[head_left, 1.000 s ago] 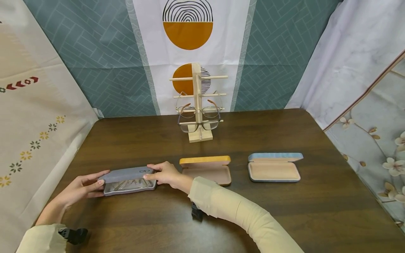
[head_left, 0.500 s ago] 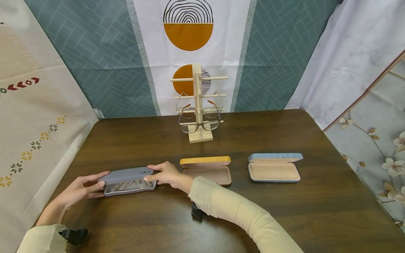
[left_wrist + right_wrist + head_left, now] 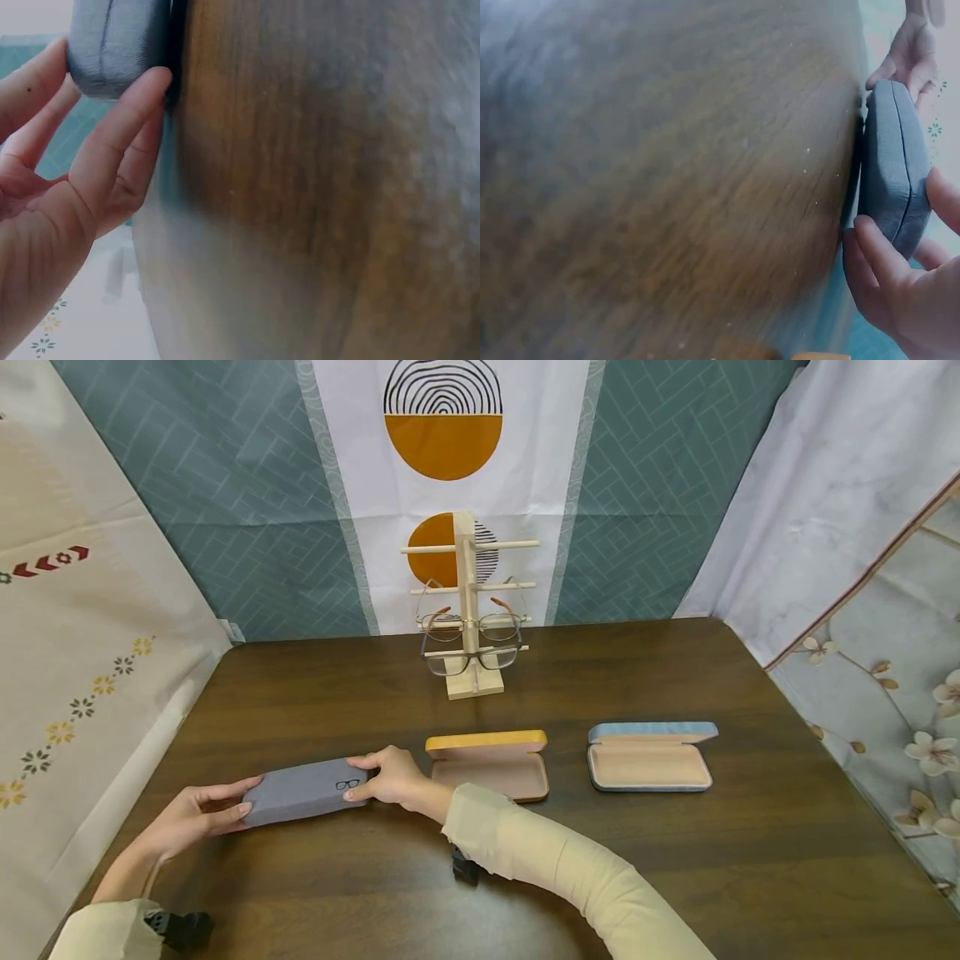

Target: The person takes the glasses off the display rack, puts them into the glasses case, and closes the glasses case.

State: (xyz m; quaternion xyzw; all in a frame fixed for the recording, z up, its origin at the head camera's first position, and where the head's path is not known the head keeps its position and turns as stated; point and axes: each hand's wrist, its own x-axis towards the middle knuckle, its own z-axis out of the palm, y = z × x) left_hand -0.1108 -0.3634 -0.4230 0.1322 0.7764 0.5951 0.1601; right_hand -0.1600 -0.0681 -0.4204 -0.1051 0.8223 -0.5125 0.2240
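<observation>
A grey eyeglass case (image 3: 303, 792) with a small glasses print on its lid lies closed at the left of the table. My left hand (image 3: 197, 814) grips its left end, thumb at the front and fingers behind. At the other end, by the print, my right hand (image 3: 393, 777) holds the case between thumb and fingers. Both wrist views show the seam of the case (image 3: 892, 165) closed. The inside of the case is hidden by the lid.
Right of the grey case stands an open yellow eyeglass case (image 3: 487, 742), and farther right an open blue one (image 3: 651, 767). Behind them a wooden glasses stand (image 3: 467, 560) bears eyeglasses (image 3: 471, 655) on its lower pegs. Cloth hangs around the table (image 3: 600, 868).
The grey case's lid has come down from partly open to closed, covering the glasses that showed inside. Both hands have stayed at its ends with small shifts.
</observation>
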